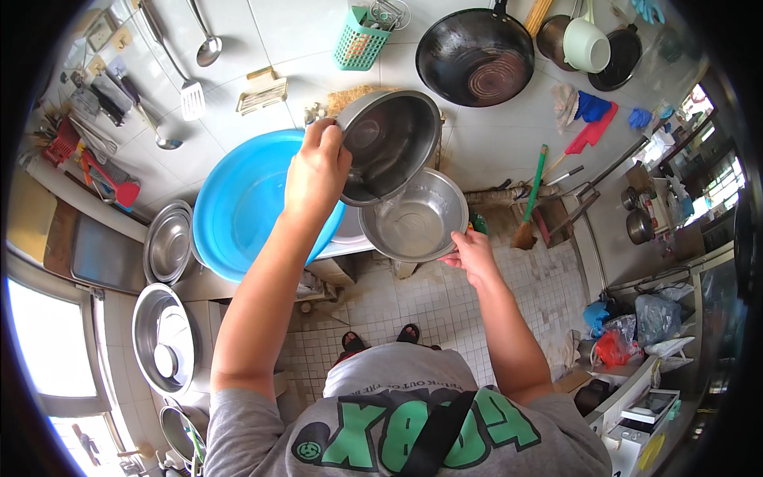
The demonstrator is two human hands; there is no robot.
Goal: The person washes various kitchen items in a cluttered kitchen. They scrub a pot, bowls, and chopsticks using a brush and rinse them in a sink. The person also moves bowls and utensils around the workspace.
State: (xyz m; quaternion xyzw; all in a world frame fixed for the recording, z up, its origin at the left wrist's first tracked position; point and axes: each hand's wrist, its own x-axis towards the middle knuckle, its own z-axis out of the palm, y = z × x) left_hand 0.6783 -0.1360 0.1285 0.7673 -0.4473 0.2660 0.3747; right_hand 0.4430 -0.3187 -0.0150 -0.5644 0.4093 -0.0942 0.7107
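My left hand (319, 173) grips the rim of a deep metal bowl (393, 146), which is tilted on its side. From its lower lip, water (390, 211) runs down into a second, shallower metal basin (414, 229). My right hand (474, 253) holds that basin by its near right rim, and some cloudy or clear liquid lies in its bottom. Left of both bowls, partly behind my left forearm, stands a large blue plastic basin (244, 197). What it holds, if anything, is hard to tell.
Stacked metal basins (170, 241) and another metal basin with white dishes (164, 340) line the left counter. A black wok (477, 59) and a green plastic basket (363, 42) hang on the tiled wall. A green-handled brush (530, 203) leans at right.
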